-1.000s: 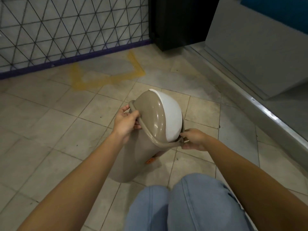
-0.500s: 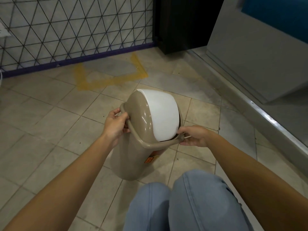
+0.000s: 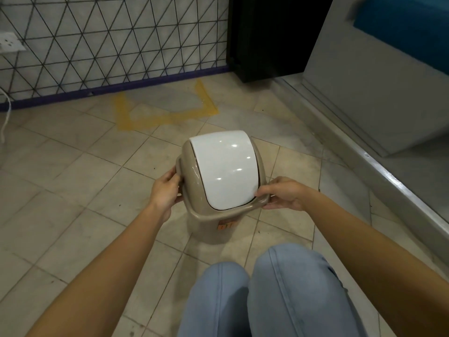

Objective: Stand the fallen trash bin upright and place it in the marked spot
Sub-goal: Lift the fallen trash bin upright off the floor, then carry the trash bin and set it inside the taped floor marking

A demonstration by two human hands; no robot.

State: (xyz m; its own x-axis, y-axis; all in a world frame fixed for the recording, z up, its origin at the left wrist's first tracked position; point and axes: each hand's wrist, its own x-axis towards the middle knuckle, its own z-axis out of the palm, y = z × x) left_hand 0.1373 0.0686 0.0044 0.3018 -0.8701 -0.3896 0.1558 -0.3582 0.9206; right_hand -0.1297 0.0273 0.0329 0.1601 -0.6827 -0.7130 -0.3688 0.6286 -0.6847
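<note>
The beige trash bin (image 3: 194,166) with a white swing lid stands nearly upright on the tiled floor, right in front of my knees. My left hand (image 3: 166,190) grips the left side of its rim. My right hand (image 3: 284,193) grips the rim's near right corner. A small orange sticker shows on the bin's front wall. The marked spot (image 3: 165,110), outlined in yellow tape, lies on the floor beyond the bin, against the wall, with nothing standing in it.
A wire grid panel (image 3: 109,45) with a purple base strip covers the far wall. A black cabinet (image 3: 272,37) stands at the back right. A raised metal threshold (image 3: 388,181) runs along the right. A white cord (image 3: 4,117) hangs at the far left.
The bin has swung from lying tilted on its side to nearly upright, its white lid now facing up. Both hands kept hold of the rim throughout.
</note>
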